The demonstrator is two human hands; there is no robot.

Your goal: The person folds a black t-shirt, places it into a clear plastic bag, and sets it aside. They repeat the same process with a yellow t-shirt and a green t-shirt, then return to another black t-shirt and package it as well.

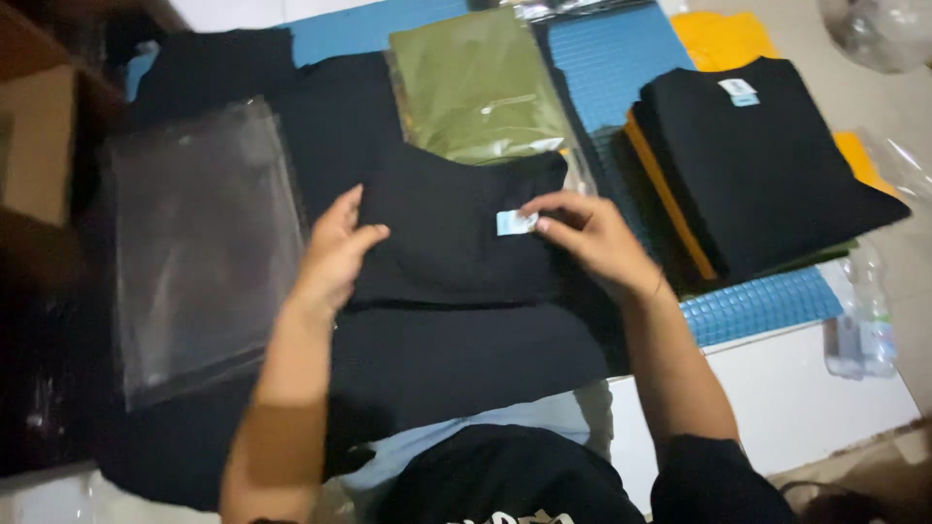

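A folded black shirt lies in the middle of the blue mat, on top of other black fabric. My left hand grips its left edge, thumb on top. My right hand rests on its right side, fingers pinching a small pale blue tag near the collar. Just behind the shirt lies an olive-green shirt in a clear bag.
An empty clear plastic bag lies flat at the left. A stack of folded shirts, black on top with orange beneath, sits at the right. A plastic bottle stands beyond the right edge. A cardboard box is far left.
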